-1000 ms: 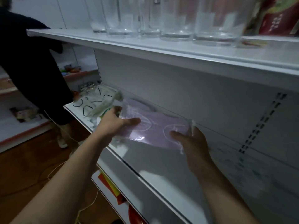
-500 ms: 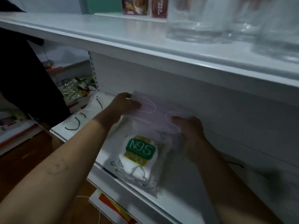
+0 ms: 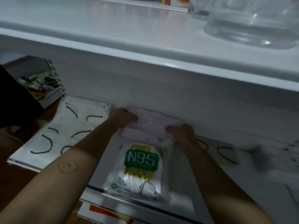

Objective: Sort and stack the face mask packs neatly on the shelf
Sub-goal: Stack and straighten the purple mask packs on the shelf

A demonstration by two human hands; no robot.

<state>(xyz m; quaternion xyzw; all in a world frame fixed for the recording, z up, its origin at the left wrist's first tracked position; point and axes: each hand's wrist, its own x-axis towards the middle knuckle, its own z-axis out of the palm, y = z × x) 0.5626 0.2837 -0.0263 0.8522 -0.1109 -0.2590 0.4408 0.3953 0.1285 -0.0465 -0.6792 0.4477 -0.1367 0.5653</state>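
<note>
Left hand (image 3: 124, 118) and right hand (image 3: 182, 132) each grip an end of a soft lilac mask pack (image 3: 153, 122) (glossy film wrap), far on the smooth white shelf (image 3: 182, 191) behind a crinkly N95 pack (image 3: 140, 167).

the lilac pack (image 3: 155, 122) is showing a pale pinkish purple, with thin white loops curving across it. the n95 pack (image 3: 140, 168) is showing white, carrying a green label with white letters inside a yellow border. the left masks (image 3: 71, 131) are lying white with black curved loops, and the right masks (image 3: 226, 154) are showing the same white and black. the shelf (image 3: 145, 65) is looking greyish white. the jars (image 3: 252, 21) are standing clear. the box (image 3: 110, 214) below is showing red and yellow on white, the sleeve (image 3: 14, 101) is looking black, and the floor (image 3: 13, 175) is showing brown.
</note>
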